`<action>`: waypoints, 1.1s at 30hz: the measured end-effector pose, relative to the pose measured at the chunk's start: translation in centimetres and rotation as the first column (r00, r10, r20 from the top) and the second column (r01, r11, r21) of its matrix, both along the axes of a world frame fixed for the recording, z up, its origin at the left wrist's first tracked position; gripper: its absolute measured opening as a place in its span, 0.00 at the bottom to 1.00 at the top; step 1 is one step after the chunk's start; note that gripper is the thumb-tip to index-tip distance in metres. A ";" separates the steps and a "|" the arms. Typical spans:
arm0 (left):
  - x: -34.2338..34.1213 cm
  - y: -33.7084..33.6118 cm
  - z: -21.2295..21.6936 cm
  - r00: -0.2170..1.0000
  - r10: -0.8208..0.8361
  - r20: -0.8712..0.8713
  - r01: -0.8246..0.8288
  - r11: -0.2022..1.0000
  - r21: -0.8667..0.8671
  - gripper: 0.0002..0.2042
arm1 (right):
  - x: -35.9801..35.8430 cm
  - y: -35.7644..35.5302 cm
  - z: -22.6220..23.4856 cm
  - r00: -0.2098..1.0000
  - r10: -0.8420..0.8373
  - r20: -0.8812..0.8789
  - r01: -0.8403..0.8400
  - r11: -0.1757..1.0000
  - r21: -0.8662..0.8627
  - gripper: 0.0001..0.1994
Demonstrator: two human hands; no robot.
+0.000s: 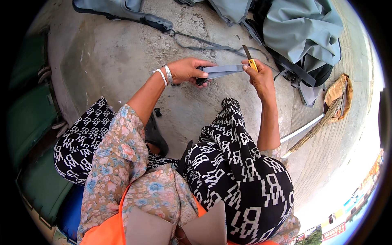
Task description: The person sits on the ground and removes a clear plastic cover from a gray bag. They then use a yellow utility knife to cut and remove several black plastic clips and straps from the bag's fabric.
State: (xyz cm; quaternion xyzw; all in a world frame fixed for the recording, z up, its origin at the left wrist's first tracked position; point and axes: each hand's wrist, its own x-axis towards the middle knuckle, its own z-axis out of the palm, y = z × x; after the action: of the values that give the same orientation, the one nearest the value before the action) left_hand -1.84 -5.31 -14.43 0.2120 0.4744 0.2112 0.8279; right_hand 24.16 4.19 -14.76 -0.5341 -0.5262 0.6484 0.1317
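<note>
Between my hands a grey webbing strap (224, 70) is stretched, folded so that two layers show. My left hand (190, 71) is closed on its left end, where a black buckle (201, 81) shows under the fingers. At the right end, my right hand (260, 77) pinches the strap between thumb and finger. That same hand also grips a yellow utility knife (252, 64), its dark blade (246, 52) out and pointing up and away from me. The strap hangs above the concrete floor, apart from the bags beyond it.
Grey bags with black trim (302, 30) lie at the far side, with loose straps (208, 46) trailing over the concrete floor (122, 53). A broom (326, 118) and a brown sack-like piece (338, 98) lie at right. Green bins (30, 110) stand at left. A small black piece (157, 111) lies by my shoe.
</note>
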 end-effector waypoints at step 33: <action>7.9 -7.4 -2.8 0.778 0.038 -0.627 0.350 0.803 0.483 0.13 | 1.9 -5.6 4.9 0.903 -0.347 -0.253 0.249 0.904 -0.348 0.18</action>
State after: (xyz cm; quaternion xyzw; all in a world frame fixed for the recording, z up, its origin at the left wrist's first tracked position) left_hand 6.02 -12.70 -17.23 0.5483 0.6078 0.1914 0.5415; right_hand 26.08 -1.39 -9.86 -0.5149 -0.3025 0.7695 0.2264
